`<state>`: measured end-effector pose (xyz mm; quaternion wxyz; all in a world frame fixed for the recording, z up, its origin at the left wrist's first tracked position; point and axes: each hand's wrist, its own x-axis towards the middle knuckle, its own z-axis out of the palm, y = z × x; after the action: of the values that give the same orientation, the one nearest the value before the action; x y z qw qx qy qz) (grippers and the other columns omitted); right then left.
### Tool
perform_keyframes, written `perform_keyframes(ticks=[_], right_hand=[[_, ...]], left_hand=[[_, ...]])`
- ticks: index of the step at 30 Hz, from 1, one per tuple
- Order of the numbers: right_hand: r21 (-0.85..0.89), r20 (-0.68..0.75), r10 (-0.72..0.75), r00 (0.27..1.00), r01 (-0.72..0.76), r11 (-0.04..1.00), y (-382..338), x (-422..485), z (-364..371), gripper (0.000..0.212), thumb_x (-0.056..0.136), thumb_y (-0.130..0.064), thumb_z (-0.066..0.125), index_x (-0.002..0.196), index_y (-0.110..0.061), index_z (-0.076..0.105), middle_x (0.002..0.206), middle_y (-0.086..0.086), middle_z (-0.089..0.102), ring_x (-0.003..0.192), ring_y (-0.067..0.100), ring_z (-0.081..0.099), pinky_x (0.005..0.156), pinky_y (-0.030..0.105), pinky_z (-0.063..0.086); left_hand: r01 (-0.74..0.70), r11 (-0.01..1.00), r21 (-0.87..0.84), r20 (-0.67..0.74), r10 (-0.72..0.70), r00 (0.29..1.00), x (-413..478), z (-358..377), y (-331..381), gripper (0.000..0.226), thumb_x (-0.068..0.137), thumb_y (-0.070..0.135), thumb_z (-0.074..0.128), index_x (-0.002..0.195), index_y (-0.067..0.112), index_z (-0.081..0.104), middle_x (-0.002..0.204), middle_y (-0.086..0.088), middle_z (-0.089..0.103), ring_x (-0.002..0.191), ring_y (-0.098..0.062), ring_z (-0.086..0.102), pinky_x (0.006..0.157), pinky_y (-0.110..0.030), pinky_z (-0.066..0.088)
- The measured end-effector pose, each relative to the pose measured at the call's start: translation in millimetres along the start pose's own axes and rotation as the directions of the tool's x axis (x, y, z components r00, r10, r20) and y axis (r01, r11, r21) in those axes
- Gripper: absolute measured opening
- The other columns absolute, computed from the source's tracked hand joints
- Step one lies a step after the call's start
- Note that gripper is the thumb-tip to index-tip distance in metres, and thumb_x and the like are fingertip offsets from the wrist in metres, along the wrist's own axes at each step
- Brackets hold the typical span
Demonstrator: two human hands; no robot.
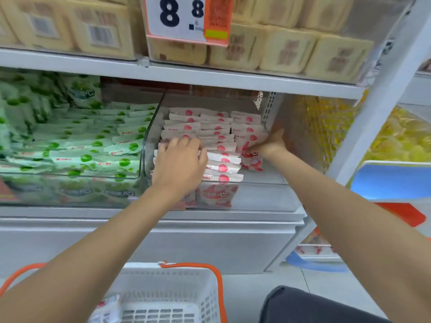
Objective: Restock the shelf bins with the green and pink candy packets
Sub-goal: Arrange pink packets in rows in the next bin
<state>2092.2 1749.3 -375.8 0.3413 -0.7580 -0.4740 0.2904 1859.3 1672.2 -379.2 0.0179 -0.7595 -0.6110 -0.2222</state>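
Observation:
A clear shelf bin (263, 180) in the middle holds rows of pink candy packets (210, 129). My left hand (179, 164) lies palm down on the front left rows, its fingers reaching over the packets. My right hand (271, 142) is deep at the bin's right side and touches an upright pink packet (251, 157); its fingers are mostly hidden. To the left, a second clear bin (70, 176) is piled with green candy packets (93, 145).
A white basket (168, 297) with orange handles sits below me, a pink packet (109, 304) in it. The shelf above carries tan packs and a price sign (186, 17). Yellow sweets (326, 122) fill the bin to the right, beside a white shelf post (382, 89).

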Motion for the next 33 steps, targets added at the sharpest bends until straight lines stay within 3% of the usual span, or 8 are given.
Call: perform_keyframes(ticks=[4, 7, 10, 14, 20, 24, 29, 33], right_hand=[[-0.059, 0.221, 0.058, 0.974, -0.046, 0.997, 3.9, 15.3, 11.2, 0.09, 0.066, -0.025, 0.087, 0.141, -0.007, 0.041, 0.142, 0.01, 0.05, 0.129, 0.026, 0.049, 0.107, 0.031, 0.04], [-0.047, 0.134, -0.009, 0.991, 0.015, 0.999, 0.6, 19.2, 17.5, 0.079, 0.069, -0.022, 0.086, 0.137, -0.008, 0.046, 0.138, 0.005, 0.054, 0.128, 0.022, 0.051, 0.104, 0.025, 0.04], [-0.013, 0.081, 0.03, 0.996, -0.029, 1.0, 2.8, 19.2, 15.1, 0.065, 0.075, -0.016, 0.082, 0.131, -0.003, 0.051, 0.13, 0.012, 0.058, 0.119, 0.028, 0.057, 0.078, 0.027, 0.052], [0.0, 0.094, 0.027, 0.995, -0.027, 1.0, 3.0, 16.2, 15.4, 0.069, 0.074, -0.018, 0.083, 0.132, -0.002, 0.05, 0.127, 0.015, 0.058, 0.11, 0.028, 0.061, 0.05, 0.019, 0.039], [0.013, 0.059, 0.003, 0.998, -0.004, 1.0, 1.9, 13.1, 20.0, 0.083, 0.071, -0.025, 0.085, 0.138, -0.003, 0.041, 0.13, 0.016, 0.056, 0.108, 0.028, 0.061, 0.05, 0.018, 0.038], [0.021, 0.091, 0.007, 0.996, -0.009, 1.0, 5.2, 13.9, 16.5, 0.069, 0.076, -0.023, 0.081, 0.133, -0.002, 0.049, 0.128, 0.015, 0.058, 0.112, 0.026, 0.061, 0.049, 0.015, 0.04], [0.012, -0.035, -0.148, 0.988, 0.148, 0.989, -0.2, -6.7, 5.5, 0.062, 0.079, -0.022, 0.079, 0.13, -0.008, 0.047, 0.121, 0.003, 0.059, 0.114, 0.02, 0.058, 0.084, 0.026, 0.047], [-0.048, -0.18, -0.363, 0.914, 0.361, 0.931, -18.8, -65.0, -1.7, 0.03, 0.087, -0.02, 0.069, 0.113, -0.009, 0.059, 0.099, 0.002, 0.061, 0.087, 0.015, 0.057, 0.066, 0.02, 0.043]], left_hand=[[0.006, 1.0, 0.006, -0.017, -0.006, 1.0, -1.2, 1.4, -0.5, 0.036, 0.101, 0.036, 0.03, 0.115, 0.02, 0.059, 0.116, -0.001, 0.061, 0.109, -0.024, 0.05, 0.096, -0.042, 0.034], [0.009, 1.0, 0.005, -0.023, -0.009, 1.0, -2.3, 1.8, -0.2, 0.036, 0.101, 0.036, 0.029, 0.115, 0.02, 0.059, 0.117, 0.0, 0.061, 0.111, -0.024, 0.05, 0.096, -0.041, 0.034], [0.005, 1.0, 0.007, -0.026, -0.005, 1.0, -2.8, 2.6, 0.2, 0.037, 0.101, 0.036, 0.029, 0.116, 0.021, 0.059, 0.119, 0.0, 0.061, 0.112, -0.023, 0.049, 0.097, -0.04, 0.033], [0.008, 1.0, -0.003, -0.034, -0.009, 0.999, -3.4, 3.1, 0.5, 0.036, 0.101, 0.035, 0.029, 0.116, 0.022, 0.059, 0.12, 0.002, 0.061, 0.113, -0.021, 0.048, 0.097, -0.039, 0.032], [0.001, 1.0, -0.004, -0.047, -0.001, 0.999, -2.8, 3.7, 1.3, 0.036, 0.101, 0.034, 0.03, 0.116, 0.021, 0.059, 0.119, 0.001, 0.061, 0.113, -0.022, 0.049, 0.097, -0.04, 0.033], [-0.008, 1.0, -0.019, -0.06, 0.007, 0.998, -3.8, 3.4, 0.9, 0.036, 0.1, 0.033, 0.031, 0.115, 0.02, 0.061, 0.117, 0.001, 0.062, 0.112, -0.023, 0.05, 0.097, -0.041, 0.034], [0.01, 0.997, -0.081, -0.087, -0.017, 0.996, -3.1, -2.2, 2.1, 0.031, 0.099, 0.031, 0.037, 0.106, 0.021, 0.066, 0.111, 0.004, 0.066, 0.108, -0.02, 0.052, 0.099, -0.038, 0.03], [0.023, 0.972, -0.236, -0.223, -0.077, 0.972, -23.8, -17.3, 12.2, 0.018, 0.096, 0.026, 0.048, 0.095, 0.022, 0.065, 0.1, 0.008, 0.064, 0.1, -0.017, 0.05, 0.089, -0.034, 0.035]])
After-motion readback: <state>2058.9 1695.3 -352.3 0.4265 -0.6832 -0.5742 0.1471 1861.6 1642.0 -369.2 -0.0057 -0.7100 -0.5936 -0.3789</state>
